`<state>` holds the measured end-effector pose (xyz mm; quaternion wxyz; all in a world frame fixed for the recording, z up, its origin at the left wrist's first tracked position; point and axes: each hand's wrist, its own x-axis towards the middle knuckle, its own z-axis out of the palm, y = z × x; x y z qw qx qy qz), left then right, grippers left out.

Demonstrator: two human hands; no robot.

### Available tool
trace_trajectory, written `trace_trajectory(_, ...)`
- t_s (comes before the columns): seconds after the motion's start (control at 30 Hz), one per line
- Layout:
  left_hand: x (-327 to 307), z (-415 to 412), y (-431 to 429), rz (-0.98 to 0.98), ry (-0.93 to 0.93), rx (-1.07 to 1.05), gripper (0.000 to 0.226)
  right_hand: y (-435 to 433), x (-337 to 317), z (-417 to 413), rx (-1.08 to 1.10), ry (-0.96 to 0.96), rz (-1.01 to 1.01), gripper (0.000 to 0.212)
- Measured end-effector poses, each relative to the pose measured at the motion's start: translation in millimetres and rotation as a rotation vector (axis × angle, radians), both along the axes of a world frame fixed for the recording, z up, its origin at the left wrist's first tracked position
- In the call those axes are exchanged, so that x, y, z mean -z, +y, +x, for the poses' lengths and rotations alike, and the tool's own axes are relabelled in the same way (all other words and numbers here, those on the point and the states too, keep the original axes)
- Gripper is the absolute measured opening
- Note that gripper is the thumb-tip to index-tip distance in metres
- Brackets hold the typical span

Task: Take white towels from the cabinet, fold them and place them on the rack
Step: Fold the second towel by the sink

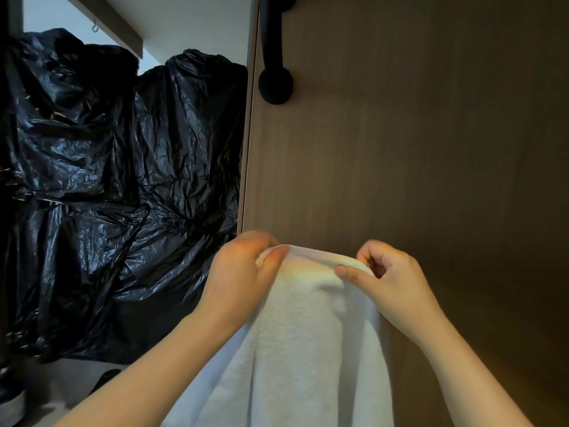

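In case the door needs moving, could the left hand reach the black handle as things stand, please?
Probably yes: nothing lies between the left hand and the black handle, though its grip is on the white towel and would have to let go.

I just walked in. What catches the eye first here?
A white towel hangs low in the middle, its top edge pinched by the left hand and the right hand. Shiny crumpled black plastic bags fill the left side, and a black handle sits high on the brown wooden panel behind the towel.
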<state>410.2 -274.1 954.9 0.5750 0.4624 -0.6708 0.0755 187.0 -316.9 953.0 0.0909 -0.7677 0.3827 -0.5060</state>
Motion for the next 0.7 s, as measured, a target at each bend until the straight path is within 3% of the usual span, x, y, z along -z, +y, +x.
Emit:
trace_trajectory(0.13, -2.6, 3.6, -0.3, 0.006, -0.025, -0.028, 0.037, -2.3, -2.4, -2.0, -0.113, 0.0, 0.212, 0.039)
trace_trajectory(0.3, -1.7, 17.5, -5.8, -0.004, 0.002, -0.055, 0.024, -4.8, 0.2, -11.8, -0.134, 0.068, 0.24, 0.029)
trace_trajectory(0.43, 0.8, 29.0, -8.6, 0.009, 0.014, -0.097, 0.023, -2.6, -1.5, -20.4, -0.138, 0.004, 0.193, 0.033)
trace_trajectory(0.57, 1.8, 29.3, -8.7, 0.065, -0.071, -0.144, 0.017, -1.2, -0.4, -12.6, -0.106, -0.092, 0.05, 0.013)
trace_trajectory(0.7, -1.7, 11.0, -2.2, 0.053, -0.201, -0.052, 0.034, 1.9, -4.4, 14.5, -0.062, 0.003, -0.11, 0.009)
